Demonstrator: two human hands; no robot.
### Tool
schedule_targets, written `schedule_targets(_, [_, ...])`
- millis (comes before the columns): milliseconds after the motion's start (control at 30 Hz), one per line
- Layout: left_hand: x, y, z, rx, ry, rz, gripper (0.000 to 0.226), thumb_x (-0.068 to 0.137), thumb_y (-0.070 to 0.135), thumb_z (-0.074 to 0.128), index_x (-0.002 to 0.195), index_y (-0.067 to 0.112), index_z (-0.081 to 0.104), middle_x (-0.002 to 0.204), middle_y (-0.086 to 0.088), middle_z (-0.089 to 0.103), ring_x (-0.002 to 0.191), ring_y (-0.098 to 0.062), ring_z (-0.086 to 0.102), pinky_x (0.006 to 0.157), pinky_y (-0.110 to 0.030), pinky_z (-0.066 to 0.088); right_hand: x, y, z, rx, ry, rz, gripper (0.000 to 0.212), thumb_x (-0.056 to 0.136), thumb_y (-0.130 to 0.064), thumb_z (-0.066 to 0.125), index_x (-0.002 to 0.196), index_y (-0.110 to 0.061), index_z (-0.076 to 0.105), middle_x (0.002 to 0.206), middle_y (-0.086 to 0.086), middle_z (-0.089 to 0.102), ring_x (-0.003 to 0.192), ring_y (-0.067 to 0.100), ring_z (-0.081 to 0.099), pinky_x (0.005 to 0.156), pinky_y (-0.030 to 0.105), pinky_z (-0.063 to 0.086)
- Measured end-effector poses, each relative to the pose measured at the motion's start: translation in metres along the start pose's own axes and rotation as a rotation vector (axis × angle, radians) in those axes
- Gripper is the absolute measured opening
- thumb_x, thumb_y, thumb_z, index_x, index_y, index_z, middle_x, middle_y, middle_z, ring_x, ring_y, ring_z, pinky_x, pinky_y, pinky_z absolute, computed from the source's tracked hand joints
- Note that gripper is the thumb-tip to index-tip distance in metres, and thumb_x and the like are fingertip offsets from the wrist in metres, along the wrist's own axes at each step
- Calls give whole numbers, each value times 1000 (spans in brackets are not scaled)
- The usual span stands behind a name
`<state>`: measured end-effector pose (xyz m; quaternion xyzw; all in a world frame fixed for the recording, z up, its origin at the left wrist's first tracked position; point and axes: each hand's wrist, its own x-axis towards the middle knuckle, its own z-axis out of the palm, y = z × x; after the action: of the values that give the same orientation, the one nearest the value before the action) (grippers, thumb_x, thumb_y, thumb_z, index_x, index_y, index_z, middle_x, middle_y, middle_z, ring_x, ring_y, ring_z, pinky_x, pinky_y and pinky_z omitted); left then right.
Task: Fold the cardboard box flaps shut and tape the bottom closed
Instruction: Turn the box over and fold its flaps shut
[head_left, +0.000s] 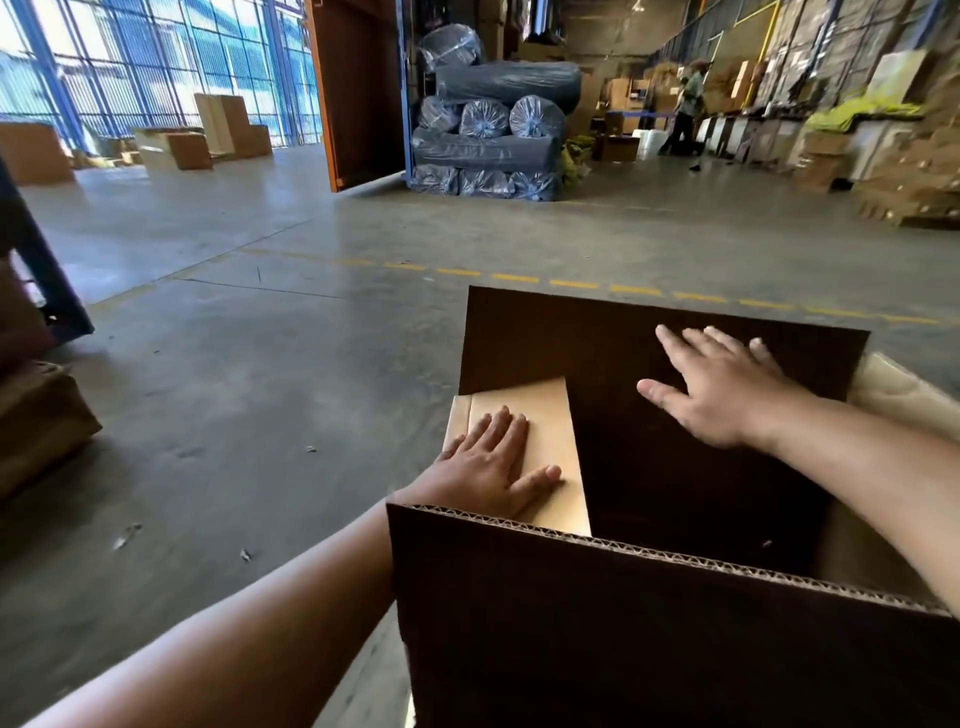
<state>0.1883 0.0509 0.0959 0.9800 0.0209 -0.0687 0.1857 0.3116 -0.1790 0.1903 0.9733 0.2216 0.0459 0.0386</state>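
The cardboard box (649, 623) stands on the concrete floor (260, 389), flaps only partly folded. The left hand (493, 467), flat and spread, presses the left side flap (550, 415) down; the right hand (722, 389), also wide, pushes the far flap (597, 338). Next the near flap (623, 597) must close; no tape is visible

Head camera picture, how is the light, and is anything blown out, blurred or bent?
Head view: daylight through the blue-framed windows is overexposed; the inside of the brown cardboard box is in deep shadow, while the pale left flap under the left hand is well lit; the right hand looks slightly motion-blurred; wide-angle distortion curves the yellow dashed floor line and stretches the forearms.
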Motion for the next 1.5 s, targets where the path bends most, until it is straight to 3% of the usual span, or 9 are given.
schedule_targets(500, [-17,2,16,306,-18,134,101,85,83,18,159,19,-4,166,1,-12,151,-12,-14,125,-39,-4,-20,0,0,58,-66,44,85,88,-71,30,154,-28,-3,163,4,-1,149,21,-1,119,49,7])
schedule_targets(733, [-10,-4,-6,361,-158,145,92,92,67,38,158,17,-3,167,-4,-10,153,-17,-7,122,-30,2,-46,44,-34,182,-86,23,83,88,-69,37,154,-28,8,160,1,20,146,21,20,118,42,20])
schedule_targets(833, [-15,-6,-25,342,-167,218,71,102,34,52,158,14,14,167,-6,10,152,-15,16,113,-10,9,-71,87,-56,233,12,56,67,92,-61,40,150,-29,29,154,0,35,141,21,33,113,37,28])
schedule_targets(1000, [-31,30,-91,247,-51,110,81,65,89,46,116,31,69,111,13,69,98,-7,66,81,-10,46,-107,179,-61,488,225,203,31,96,-40,49,119,-25,63,110,-1,64,106,20,58,86,30,40])
schedule_targets(1100, [-11,77,-127,238,238,239,77,64,95,37,88,29,69,86,9,68,79,-9,62,67,-12,43,-120,228,-35,635,251,303,12,97,-31,50,96,-35,62,102,2,69,99,26,64,84,35,45])
schedule_targets(1267, [34,151,-111,255,241,180,94,74,84,36,154,35,29,163,-2,26,147,-27,29,115,-53,32,-137,231,11,730,177,226,27,93,-49,51,106,-28,63,107,-5,68,95,13,61,78,25,44])
schedule_targets(1333, [51,161,-88,273,215,82,90,82,83,28,158,38,9,168,4,2,154,-22,2,118,-61,12,-139,212,15,845,207,119,48,76,-71,46,104,-35,58,105,-19,60,95,-1,55,78,8,38])
schedule_targets(1433, [65,155,-62,246,230,6,87,87,80,19,158,35,-4,166,5,-13,151,-18,-20,119,-61,-6,-136,184,31,1037,195,45,13,93,-51,50,105,-50,53,114,-31,54,103,-13,54,82,-2,33])
schedule_targets(1500, [68,152,-57,216,266,34,86,90,78,20,159,32,-3,166,3,-14,150,-18,-22,121,-53,-9,-135,173,47,1135,186,-8,27,93,-48,43,118,-52,54,123,-32,53,114,-17,49,92,3,32])
